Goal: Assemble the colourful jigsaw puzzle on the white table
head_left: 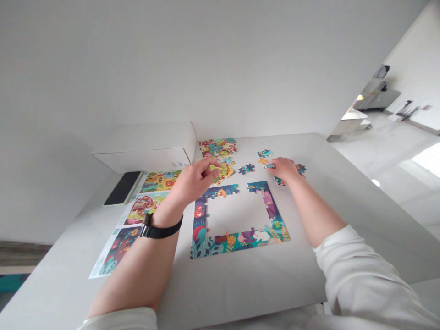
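A jigsaw border (pixel 237 246) lies on the table, its bottom and sides joined into a frame; a gap shows in its top edge, and its middle is bare tabletop. My left hand (pixel 197 181), with a black band on the wrist, is curled closed above the frame's upper left, beside yellow-green puzzle pieces (pixel 225 170). Whether anything is between its fingertips is hidden. At the upper right, my right hand (pixel 284 169) pinches a small teal puzzle piece (pixel 270 166). Near it lie an orange piece (pixel 263 161), a teal-and-white piece (pixel 265 153) and dark blue joined pieces (pixel 246 169).
A pile of mixed puzzle pieces (pixel 218 147) lies against the wall. Left of it stands a white box (pixel 144 158). A dark phone (pixel 123 188) rests beside a printed picture sheet (pixel 118 245) on the white table (pixel 240 288). The table's edge runs down the right side.
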A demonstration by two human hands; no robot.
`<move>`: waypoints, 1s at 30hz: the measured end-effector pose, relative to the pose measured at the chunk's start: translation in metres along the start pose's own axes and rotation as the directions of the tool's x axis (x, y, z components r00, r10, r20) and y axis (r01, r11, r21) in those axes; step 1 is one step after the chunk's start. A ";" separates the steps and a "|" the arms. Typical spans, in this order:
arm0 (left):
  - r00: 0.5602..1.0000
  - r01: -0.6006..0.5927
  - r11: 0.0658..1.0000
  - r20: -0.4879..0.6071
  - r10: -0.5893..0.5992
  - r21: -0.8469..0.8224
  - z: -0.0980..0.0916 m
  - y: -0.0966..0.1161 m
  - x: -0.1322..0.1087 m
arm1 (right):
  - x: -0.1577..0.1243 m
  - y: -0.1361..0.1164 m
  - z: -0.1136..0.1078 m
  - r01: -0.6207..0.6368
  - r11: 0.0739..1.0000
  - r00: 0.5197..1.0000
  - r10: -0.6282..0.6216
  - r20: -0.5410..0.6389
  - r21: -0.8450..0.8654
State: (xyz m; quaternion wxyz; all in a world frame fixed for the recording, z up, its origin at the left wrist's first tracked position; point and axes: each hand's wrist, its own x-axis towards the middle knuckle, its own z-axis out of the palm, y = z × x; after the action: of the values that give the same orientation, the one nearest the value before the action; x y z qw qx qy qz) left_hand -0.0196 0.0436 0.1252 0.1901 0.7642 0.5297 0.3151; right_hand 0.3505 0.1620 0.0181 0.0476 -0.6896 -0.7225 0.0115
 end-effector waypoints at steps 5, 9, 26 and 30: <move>1.000 -0.007 1.000 0.009 0.007 0.020 0.003 -0.001 0.001 | 0.000 0.004 0.004 -0.030 1.000 0.996 0.030 -0.085 -0.002; 1.000 -0.014 1.000 0.009 0.013 0.027 0.007 0.001 0.001 | 0.007 -0.005 0.011 0.067 0.996 0.990 -0.060 -0.129 0.053; 0.999 -0.042 0.999 0.019 0.042 0.016 0.011 0.001 0.002 | 0.012 -0.011 0.011 0.066 0.928 0.952 0.051 -0.301 0.366; 0.999 -0.039 0.999 0.038 0.039 0.003 0.013 0.000 0.002 | 0.014 -0.006 0.011 -0.011 0.849 0.953 0.168 -0.251 0.528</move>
State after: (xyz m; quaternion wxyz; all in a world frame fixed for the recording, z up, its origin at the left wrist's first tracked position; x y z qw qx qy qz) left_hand -0.0101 0.0460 0.1161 0.1924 0.7806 0.5116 0.3033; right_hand 0.3429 0.1767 0.0089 0.3363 -0.6783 -0.6443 0.1081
